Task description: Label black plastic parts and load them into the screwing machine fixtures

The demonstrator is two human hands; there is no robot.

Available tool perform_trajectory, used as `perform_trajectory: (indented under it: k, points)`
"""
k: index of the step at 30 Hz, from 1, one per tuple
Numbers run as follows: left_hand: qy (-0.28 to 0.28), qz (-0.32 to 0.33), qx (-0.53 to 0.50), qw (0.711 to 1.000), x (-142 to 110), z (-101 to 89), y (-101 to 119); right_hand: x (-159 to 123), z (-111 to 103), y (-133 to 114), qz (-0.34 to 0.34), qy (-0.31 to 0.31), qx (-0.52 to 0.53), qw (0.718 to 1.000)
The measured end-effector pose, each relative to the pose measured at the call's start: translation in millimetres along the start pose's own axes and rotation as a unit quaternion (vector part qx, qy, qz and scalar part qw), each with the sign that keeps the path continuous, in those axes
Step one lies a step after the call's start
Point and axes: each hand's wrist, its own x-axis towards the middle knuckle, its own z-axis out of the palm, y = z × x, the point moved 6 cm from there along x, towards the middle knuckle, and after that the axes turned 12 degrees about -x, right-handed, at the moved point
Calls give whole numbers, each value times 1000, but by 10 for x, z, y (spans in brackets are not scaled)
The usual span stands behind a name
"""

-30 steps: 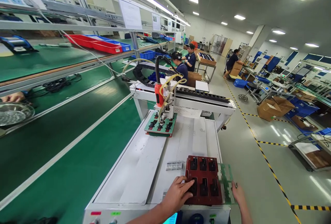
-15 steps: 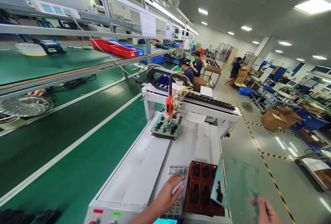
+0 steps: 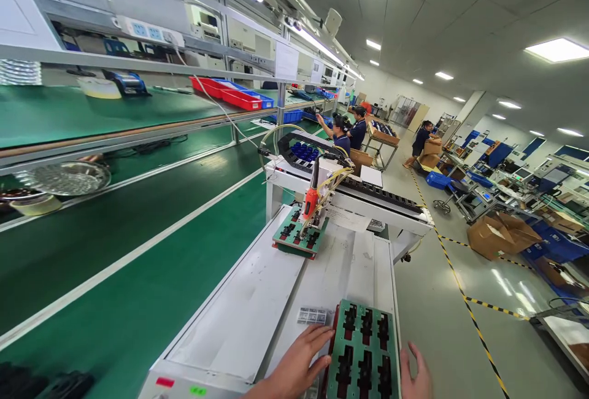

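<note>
A green cover plate [image 3: 363, 350] with several black slots now lies on top of the dark red fixture [image 3: 335, 320], near the front of the white machine bed [image 3: 257, 301]. My left hand [image 3: 301, 359] rests with fingers spread against the plate's left edge. My right hand [image 3: 414, 371] touches its right edge, fingers straight. Farther back, a second green fixture [image 3: 299, 233] sits under the machine's dispensing head [image 3: 313, 199].
A green conveyor belt [image 3: 115, 245] runs along the left under shelves with red and blue bins [image 3: 230, 95]. Other people [image 3: 350, 132] work at the far end. Cardboard boxes [image 3: 504, 233] and yellow-black floor tape [image 3: 464, 301] lie to the right.
My right hand swung the green plate up from the fixture's right side and laid it flat on the red fixture. The view tilted upward.
</note>
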Motion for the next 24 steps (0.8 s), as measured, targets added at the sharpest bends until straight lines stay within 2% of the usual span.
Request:
perform_trajectory:
  k: [4,6,8,11,14,18,20,24]
  points:
    - [-105,5,64,992,256,286,195,168,301,-688,-113,36,-56,991]
    - [-131,8,110,985,420,462,219,215,472,-955,-127,83,-83,985]
    - [-149,-8,149,978,554,623,133,227,576,-1093,-136,151,-100,974]
    - [-167,-44,167,971,637,764,-104,221,647,-1104,-160,210,-103,959]
    - [-136,-41,159,977,614,748,-238,278,700,-1007,-162,178,-113,964]
    - [-52,26,142,988,580,665,-204,340,743,-961,-148,125,-143,971]
    - [-51,32,145,988,610,698,-243,298,704,-986,-137,126,-156,970]
    - [-81,5,138,987,782,821,-433,94,491,-1041,-91,153,-136,975]
